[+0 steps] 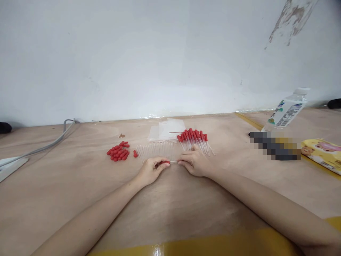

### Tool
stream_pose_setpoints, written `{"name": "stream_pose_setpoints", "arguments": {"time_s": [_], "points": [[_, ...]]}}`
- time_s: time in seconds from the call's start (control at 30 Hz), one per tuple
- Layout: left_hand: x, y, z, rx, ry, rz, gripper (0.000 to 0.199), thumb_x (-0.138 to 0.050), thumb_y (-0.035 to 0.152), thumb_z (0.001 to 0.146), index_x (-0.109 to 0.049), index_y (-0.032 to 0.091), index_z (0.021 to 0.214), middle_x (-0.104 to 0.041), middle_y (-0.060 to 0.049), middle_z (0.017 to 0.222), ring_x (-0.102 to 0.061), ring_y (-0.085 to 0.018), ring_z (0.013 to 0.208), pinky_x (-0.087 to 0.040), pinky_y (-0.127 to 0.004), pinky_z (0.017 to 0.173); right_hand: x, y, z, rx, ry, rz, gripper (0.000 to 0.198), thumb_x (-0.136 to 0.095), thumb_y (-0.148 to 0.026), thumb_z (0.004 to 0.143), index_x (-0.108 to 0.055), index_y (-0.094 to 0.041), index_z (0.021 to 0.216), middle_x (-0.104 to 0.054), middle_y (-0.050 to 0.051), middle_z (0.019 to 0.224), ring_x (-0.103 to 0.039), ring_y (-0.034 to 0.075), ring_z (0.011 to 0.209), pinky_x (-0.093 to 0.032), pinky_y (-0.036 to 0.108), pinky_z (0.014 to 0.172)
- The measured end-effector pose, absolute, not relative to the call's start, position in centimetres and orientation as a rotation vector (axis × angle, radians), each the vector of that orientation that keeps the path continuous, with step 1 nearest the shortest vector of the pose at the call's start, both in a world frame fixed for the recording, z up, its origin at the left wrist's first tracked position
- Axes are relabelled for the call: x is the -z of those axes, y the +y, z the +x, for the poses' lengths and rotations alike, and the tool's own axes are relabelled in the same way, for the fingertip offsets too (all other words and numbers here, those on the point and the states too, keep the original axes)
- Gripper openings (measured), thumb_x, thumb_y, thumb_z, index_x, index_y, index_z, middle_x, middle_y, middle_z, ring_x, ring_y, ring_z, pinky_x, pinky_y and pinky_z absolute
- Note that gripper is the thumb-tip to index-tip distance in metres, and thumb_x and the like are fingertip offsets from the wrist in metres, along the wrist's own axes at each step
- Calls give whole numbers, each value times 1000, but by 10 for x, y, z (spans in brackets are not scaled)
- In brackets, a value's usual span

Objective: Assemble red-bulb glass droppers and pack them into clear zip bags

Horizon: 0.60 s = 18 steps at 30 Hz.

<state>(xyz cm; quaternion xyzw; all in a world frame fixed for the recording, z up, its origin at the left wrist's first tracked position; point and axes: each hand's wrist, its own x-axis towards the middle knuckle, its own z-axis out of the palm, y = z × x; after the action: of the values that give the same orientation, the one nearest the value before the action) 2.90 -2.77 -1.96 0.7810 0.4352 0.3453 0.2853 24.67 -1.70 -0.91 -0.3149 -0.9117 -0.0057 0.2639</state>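
My left hand (153,170) pinches a red rubber bulb (166,162) between thumb and fingers. From the bulb a thin clear dropper tube (173,162) runs level to my right hand (195,162), whose thumb and forefinger close on its other end. Behind my hands lies a row of clear tubes (153,150) without bulbs. Left of that row is a pile of loose red bulbs (117,153), with a single bulb (135,154) apart from it. Beyond my right hand rests a fanned bunch of droppers with red bulbs (193,134).
White sheets or bags (167,128) lie near the wall. At the right are a tilted plastic bottle (287,109), a blurred dark object (275,145) and a yellow packet (322,154). A grey cable (50,145) crosses the left side. Yellow tape (181,243) marks the near edge.
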Motion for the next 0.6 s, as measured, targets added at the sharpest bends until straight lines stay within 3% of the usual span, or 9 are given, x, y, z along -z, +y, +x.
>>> {"name": "stream_pose_setpoints", "arguments": {"time_s": [0.13,0.4,0.6], "points": [[18,-30,30,-920,1184,2121,23,-55,34,80,-65,15,88,-68,-4,80,-61,-15,70,-48,-25,65,16,-18,243,228,-2395,-831,23,-40,-22,88,-62,-17,82,-61,1,71,-45,11,59,-20,31,66],[18,-36,29,-842,1147,2269,19,-54,31,82,-65,17,89,-67,-3,80,-59,-14,67,-47,-24,61,22,-23,237,246,-2419,-810,27,-37,-21,88,-56,-15,69,-56,0,62,-40,10,54,-19,29,62],[13,-34,30,-862,1137,2373,18,-51,29,84,-64,18,89,-67,-2,80,-60,-14,70,-47,-24,64,14,-23,232,224,-2503,-889,27,-36,-22,89,-56,-15,71,-59,2,66,-43,11,55,-20,29,64]]}}
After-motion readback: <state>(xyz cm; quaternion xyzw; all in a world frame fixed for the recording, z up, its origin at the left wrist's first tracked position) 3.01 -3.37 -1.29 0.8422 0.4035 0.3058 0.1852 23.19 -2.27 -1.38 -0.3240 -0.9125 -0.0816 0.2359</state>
